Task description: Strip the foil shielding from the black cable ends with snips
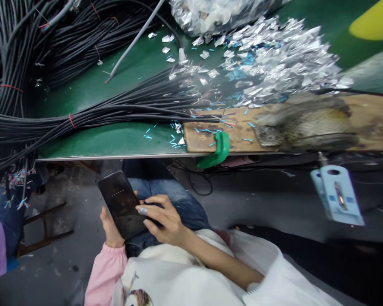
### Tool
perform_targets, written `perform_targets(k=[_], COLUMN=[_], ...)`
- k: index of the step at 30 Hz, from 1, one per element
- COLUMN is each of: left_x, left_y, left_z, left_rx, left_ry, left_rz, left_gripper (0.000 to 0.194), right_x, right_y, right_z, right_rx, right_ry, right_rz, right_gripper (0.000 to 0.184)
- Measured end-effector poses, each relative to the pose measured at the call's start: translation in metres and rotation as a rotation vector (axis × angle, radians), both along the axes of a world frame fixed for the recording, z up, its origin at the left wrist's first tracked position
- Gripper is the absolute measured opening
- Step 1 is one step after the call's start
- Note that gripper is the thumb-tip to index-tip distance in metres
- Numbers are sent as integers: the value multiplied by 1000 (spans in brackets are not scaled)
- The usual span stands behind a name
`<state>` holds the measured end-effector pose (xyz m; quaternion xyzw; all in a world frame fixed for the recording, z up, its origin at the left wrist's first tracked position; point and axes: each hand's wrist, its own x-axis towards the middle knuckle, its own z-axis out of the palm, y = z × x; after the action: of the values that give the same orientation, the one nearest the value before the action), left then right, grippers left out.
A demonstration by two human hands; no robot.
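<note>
Right now the left hand (112,233) grasps a dark phone (116,203) at eight o'clock from the middle of the view, tilted below the edge of the green counter (92,143). The right hand (171,225) is released, fingers loosely bent over the phone's screen; contact is hard to judge. Toward twelve o'clock from the phone, a bundle of black cables (124,107) lies on the counter. A green clamp (222,148) sits at two o'clock from it, gripping the wooden board (236,143).
</note>
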<state>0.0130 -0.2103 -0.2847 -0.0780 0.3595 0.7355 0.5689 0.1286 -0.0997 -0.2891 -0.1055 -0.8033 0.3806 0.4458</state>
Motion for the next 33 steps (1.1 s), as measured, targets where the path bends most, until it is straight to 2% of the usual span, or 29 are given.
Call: perform_targets(k=[4, 11, 18, 24, 33], left_x=[1, 1, 1, 0, -2], left_y=[0, 3, 4, 3, 8], left_z=[3, 8, 8, 7, 14], left_rx=[21, 14, 33, 41, -22], left_ry=[2, -24, -56, -56, -52], left_rz=[2, -15, -15, -10, 1], left_gripper=[71, 78, 76, 74, 66], right_x=[-5, -6, -7, -6, 2], right_y=[4, 7, 7, 6, 0], right_z=[8, 10, 8, 7, -5], right_rx=[-133, -198, -207, -209, -112], right_ry=[-30, -64, -57, -47, -15], right_rz=[-141, -170, -163, -108, 117], right_gripper=[21, 21, 17, 16, 13])
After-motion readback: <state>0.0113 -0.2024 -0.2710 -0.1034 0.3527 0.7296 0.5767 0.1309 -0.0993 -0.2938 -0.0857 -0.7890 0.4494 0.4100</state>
